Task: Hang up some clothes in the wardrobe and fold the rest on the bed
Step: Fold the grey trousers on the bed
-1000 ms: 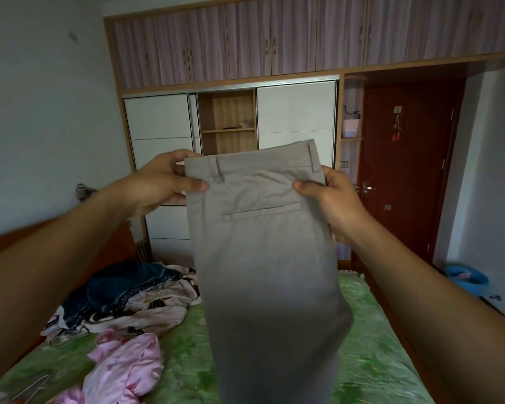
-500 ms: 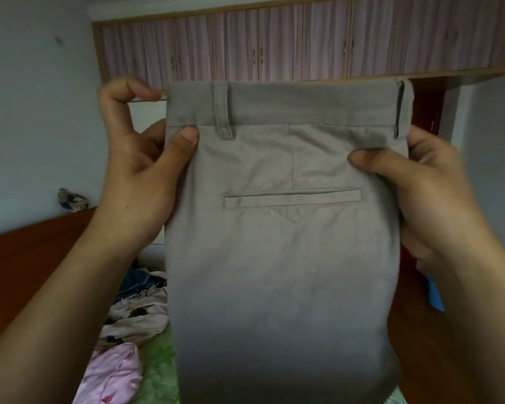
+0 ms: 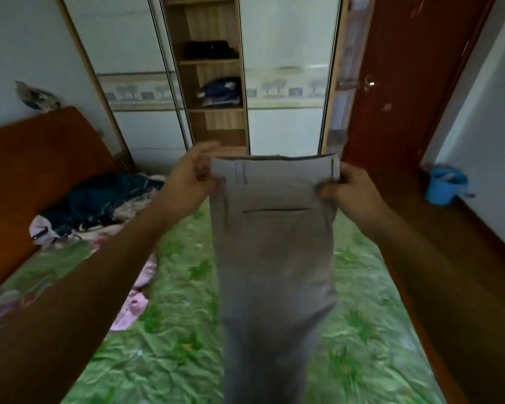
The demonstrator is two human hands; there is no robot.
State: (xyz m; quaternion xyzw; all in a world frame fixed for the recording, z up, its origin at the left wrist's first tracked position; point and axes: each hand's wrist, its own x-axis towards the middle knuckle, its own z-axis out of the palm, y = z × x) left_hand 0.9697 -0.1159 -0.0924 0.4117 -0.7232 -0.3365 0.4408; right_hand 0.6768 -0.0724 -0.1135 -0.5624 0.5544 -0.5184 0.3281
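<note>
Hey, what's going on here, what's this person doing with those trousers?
A person holds up grey trousers by the waistband, the left hand pinching one end and the right hand the other. The legs hang down over the green bed, not yet folded or hung. A heap of other clothes lies near the headboard, and the wardrobe behind stands open in the middle.

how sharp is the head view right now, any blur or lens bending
Head view: motion blur smears the whole frame, strongest on the green bedsheet and the lower grey trousers; the left hand and right hand pinching the waistband look soft-edged; the wardrobe uprights and red door lean outward toward the top, wide-angle distortion.
</note>
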